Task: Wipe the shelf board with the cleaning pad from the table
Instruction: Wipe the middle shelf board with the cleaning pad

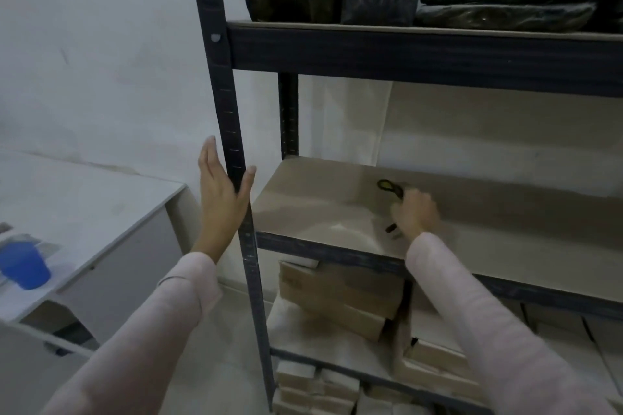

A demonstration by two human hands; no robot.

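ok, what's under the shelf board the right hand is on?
Under the shelf board: stacked cardboard boxes on the lower shelf. The right sleeve covers those further right.

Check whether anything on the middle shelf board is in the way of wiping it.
Yes: a small dark tool with a yellow-green loop lies on the board, gripped by the right hand; it is too blurred to identify. The rest of the visible board looks bare. I cannot make out a pad.

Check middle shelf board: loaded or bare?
Nearly bare. Only the right hand, gripping a small dark tool, is on the shelf board; no boxes in view there.
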